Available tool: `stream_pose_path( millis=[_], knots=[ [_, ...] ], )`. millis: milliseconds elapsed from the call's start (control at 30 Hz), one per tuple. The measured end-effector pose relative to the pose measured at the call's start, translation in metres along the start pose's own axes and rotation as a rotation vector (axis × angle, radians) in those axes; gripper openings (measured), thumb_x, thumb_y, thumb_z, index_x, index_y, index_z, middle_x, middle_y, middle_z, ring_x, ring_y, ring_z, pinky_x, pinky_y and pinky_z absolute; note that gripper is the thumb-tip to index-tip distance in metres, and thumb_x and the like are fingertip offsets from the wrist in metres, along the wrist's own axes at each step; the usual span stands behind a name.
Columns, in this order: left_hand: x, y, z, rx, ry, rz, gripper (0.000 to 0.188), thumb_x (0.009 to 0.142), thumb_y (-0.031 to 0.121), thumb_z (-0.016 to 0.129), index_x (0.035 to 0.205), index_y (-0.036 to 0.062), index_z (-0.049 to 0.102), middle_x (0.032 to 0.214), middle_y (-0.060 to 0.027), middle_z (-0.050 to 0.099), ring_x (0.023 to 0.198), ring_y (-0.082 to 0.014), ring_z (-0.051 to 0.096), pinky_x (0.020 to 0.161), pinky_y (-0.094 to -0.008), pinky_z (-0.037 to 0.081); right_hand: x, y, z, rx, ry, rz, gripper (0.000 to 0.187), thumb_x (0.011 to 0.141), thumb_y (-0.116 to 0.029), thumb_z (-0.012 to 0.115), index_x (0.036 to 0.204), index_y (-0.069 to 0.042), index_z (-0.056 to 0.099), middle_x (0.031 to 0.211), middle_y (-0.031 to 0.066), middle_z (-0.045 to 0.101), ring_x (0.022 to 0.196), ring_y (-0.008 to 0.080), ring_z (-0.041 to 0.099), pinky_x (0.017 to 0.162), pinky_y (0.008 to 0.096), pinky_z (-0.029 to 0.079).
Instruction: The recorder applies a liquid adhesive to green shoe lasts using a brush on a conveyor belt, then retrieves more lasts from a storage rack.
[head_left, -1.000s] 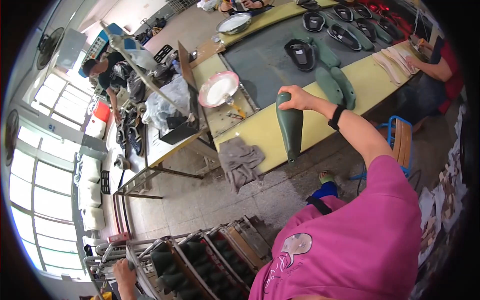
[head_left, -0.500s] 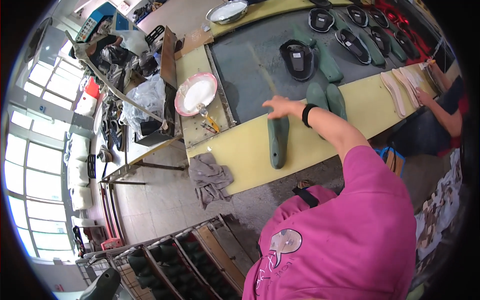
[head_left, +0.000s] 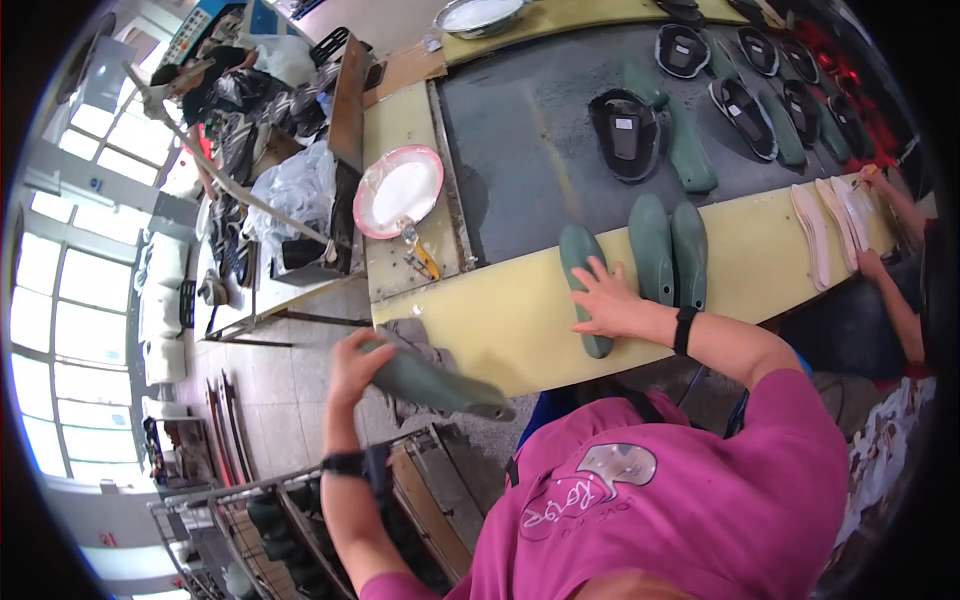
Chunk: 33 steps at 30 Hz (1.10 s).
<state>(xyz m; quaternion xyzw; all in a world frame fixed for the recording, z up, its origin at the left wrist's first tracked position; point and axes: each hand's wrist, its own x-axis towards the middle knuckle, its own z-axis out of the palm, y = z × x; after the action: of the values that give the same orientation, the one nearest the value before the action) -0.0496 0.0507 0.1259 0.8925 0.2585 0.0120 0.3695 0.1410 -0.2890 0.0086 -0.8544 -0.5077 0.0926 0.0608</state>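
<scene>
Left hand (head_left: 358,365) gripping green shoe last (head_left: 435,383) by one end, holding it up near front edge of yellow ledge (head_left: 500,310), partly blocking grey cloth (head_left: 408,331). Right hand (head_left: 618,302) open, fingers splaying over second last (head_left: 580,248) lying on ledge. Two more lasts (head_left: 652,240) sitting just to its right, pretty much side by side. Pink-rimmed bowl (head_left: 370,198) of white stuff sitting further left.

Bright paned windows (head_left: 50,350) at left, pale tiled floor (head_left: 280,420), yellow-edged worktable (head_left: 480,330), red glow (head_left: 845,75) at upper right
</scene>
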Motion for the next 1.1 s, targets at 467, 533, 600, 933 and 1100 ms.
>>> stream_pose_path(
  millis=[467,533,600,933,1100],
  knots=[
    [0.078,0.033,0.23,0.189,-0.219,0.422,0.067,0.066,0.045,0.068,0.118,0.0086,0.047,0.128,-0.0192,0.038,0.113,-0.043,0.039,0.087,-0.0503,0.039,0.074,0.003,-0.029,0.202,0.448,0.092,0.038,0.083,-0.017,0.052,0.119,-0.01,0.043,0.098,0.0159,0.053,0.075,0.0342,0.058,0.06,0.0416,0.049],
    [0.054,0.04,0.239,0.202,-0.228,0.37,0.079,0.067,0.05,0.067,0.129,0.011,0.038,0.134,-0.0198,0.03,0.115,-0.047,0.035,0.089,-0.0524,0.038,0.129,-0.018,-0.035,0.157,0.411,-0.065,0.033,0.08,-0.009,0.051,0.112,-0.009,0.049,0.086,0.0101,0.053,0.068,0.0279,0.058,0.056,0.0355,0.049],
    [0.053,0.043,0.246,0.081,-0.351,0.263,0.094,0.066,0.057,0.063,0.138,0.0148,0.02,0.14,-0.0195,0.02,0.117,-0.0537,0.028,0.091,-0.0563,0.035,0.188,-0.036,-0.026,0.052,0.343,-0.23,0.039,0.076,-0.006,0.05,0.115,-0.012,0.048,0.081,0.0099,0.053,0.063,0.0261,0.058,0.051,0.035,0.048],
    [0.05,0.004,0.274,-0.255,-0.526,0.581,0.06,0.075,0.045,0.056,0.122,0.0088,0.047,0.124,-0.0169,0.047,0.12,-0.0322,0.037,0.098,-0.0473,0.027,0.319,-0.106,0.07,-0.129,0.007,-0.329,0.01,0.073,-0.017,0.051,0.075,-0.008,0.056,0.068,0.0121,0.062,0.066,0.0285,0.063,0.051,0.0413,0.047],
    [0.068,0.059,0.281,-0.023,-0.58,0.391,0.071,0.07,0.039,0.062,0.126,0.0022,0.037,0.132,-0.0255,0.032,0.124,-0.0391,0.027,0.103,-0.0496,0.018,0.268,-0.069,0.012,-0.033,0.176,-0.516,0.012,0.072,-0.015,0.052,0.076,-0.005,0.049,0.063,0.0145,0.057,0.063,0.0323,0.061,0.05,0.042,0.046]
  ],
)
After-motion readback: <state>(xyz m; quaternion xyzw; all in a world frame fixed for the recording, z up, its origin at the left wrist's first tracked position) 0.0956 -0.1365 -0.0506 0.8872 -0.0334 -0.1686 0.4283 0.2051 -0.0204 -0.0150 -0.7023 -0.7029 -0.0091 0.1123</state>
